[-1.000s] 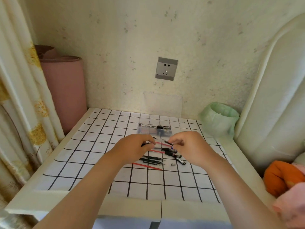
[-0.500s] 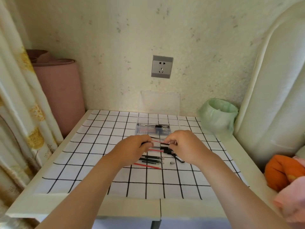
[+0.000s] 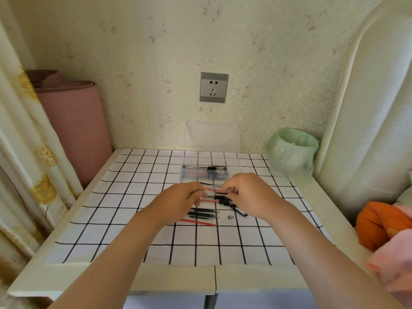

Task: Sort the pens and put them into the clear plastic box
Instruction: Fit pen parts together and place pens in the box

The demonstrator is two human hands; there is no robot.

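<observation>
while the left hand [image 3: 178, 200] and right hand [image 3: 249, 195] each pinch an end of one pen [image 3: 211, 190], its long axis runs left to right. the clear plastic box [image 3: 189, 162] sits just beyond them, far side, equally close to both. loose refills [image 3: 202, 214] lie on the tabletop [image 3: 133, 219], nearer. no legible writing.

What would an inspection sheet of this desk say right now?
Surface: checked cloth over a table.
Job's things: clear plastic box holds a few pens; black refills, a red refill and a small tip lie loose.
Clutter: green-bagged bin, pink roll.
Grippers: left hand and right hand pinch one pen between them.
Cables: nothing seen.
Surroundings: wall socket, curtain.
</observation>
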